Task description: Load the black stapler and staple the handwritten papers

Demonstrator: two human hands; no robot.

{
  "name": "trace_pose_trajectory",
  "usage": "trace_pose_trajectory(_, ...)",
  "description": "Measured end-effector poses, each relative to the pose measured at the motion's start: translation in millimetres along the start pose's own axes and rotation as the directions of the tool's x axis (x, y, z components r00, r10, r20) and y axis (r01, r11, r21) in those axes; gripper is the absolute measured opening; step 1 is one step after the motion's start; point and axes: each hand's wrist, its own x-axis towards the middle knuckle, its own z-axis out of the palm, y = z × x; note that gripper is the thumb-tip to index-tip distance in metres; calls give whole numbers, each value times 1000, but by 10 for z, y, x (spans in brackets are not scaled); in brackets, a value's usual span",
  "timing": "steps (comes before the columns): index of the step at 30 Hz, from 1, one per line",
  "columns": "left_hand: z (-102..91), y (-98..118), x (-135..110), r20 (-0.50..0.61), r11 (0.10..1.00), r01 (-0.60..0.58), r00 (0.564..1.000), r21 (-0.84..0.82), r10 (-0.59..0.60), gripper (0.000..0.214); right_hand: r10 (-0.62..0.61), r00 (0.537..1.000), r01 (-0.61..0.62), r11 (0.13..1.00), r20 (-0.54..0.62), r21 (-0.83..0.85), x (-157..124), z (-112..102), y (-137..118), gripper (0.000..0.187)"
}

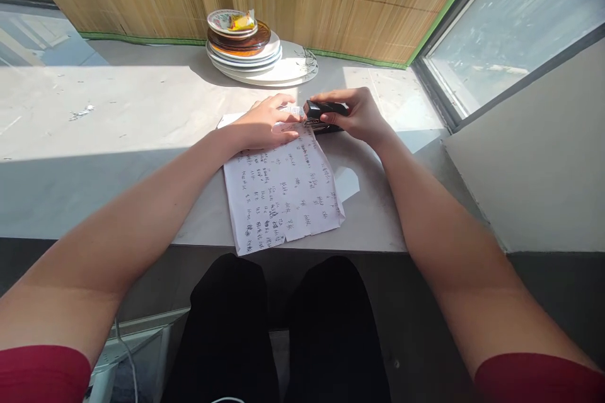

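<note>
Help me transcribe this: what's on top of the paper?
The left hand lies on the paper, whose far-right corner is at the stapler in the right hand. Any writing beneath the left hand is covered.

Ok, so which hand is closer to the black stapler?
Right. The right hand holds the black stapler from its right side, while the left hand lies spread on the handwritten paper, to the stapler's left.

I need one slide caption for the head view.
Left hand on a handwritten sheet, right hand holding a black stapler at the sheet's edge, plates stacked behind.
</note>
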Motion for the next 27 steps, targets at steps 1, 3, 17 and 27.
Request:
trace_pose_trajectory(1, -15, 9, 0, 29, 1000, -4, 1000, 6, 4, 61, 1, 1000, -1, 1000, 6, -2, 0, -1, -15, 46)
trace_pose_trajectory(3, -45, 42, 1, 87, 1000, -10, 996, 25, 8, 64, -5, 1000, 5, 1000, 24, -5, 4, -1, -30, 46)
trace_pose_trajectory(17, -92, 102, -6, 179, 1000, -21, 984, 23, 16, 68, -71, 989, 81, 994, 127, -70, 25, 26, -116, 35)
trace_pose_trajectory(27, -88, 106, -6, 157, 998, -59, 986, 34, 53, 62, -94, 990, 105, 988, 102, -115, 11, 42, -145, 29)
